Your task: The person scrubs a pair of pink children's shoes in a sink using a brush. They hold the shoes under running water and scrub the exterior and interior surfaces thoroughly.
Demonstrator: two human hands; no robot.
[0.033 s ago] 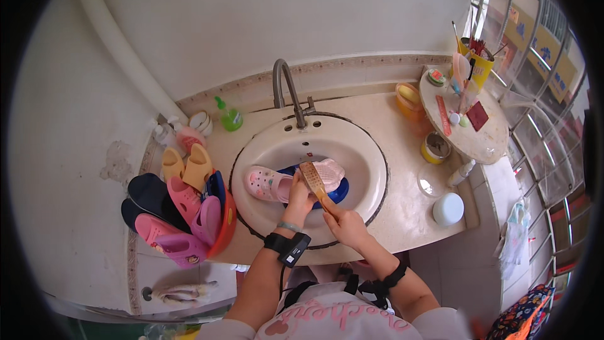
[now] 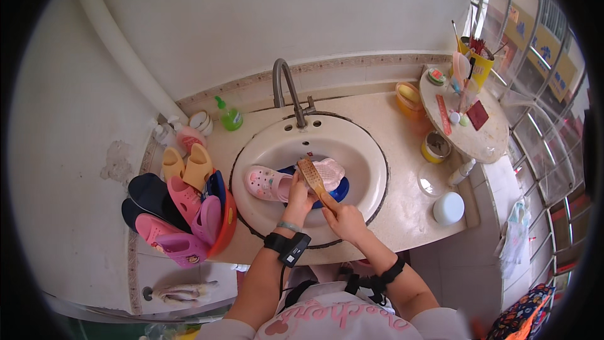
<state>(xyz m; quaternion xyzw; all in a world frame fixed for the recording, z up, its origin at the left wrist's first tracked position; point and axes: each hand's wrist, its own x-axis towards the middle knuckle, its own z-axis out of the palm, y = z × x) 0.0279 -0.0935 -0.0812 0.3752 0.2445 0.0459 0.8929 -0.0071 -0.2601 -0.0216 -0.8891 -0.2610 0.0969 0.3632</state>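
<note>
My right hand (image 2: 344,220) is closed round the handle of a wooden scrub brush (image 2: 311,176). The brush head lies against or just above a pale pink clog (image 2: 330,171), whose textured sole faces up. My left hand (image 2: 300,196) grips this clog at its near left side; its fingertips are partly hidden by the brush. A second pink clog (image 2: 265,182), dotted with small charms, rests at the left of the white oval sink (image 2: 371,170). Beneath the clogs shows a blue object (image 2: 340,191), mostly covered, its kind unclear.
A grey faucet (image 2: 286,85) arches over the sink's back. On the left, an orange-red basin (image 2: 228,220) is heaped with clogs and slippers. Pump bottles (image 2: 231,119) stand behind. At right are a round board (image 2: 491,141) of small items, a yellow tub (image 2: 434,149) and a pale jar (image 2: 448,209).
The brush and my right hand have shifted very slightly. My left hand and both clogs look unmoved.
</note>
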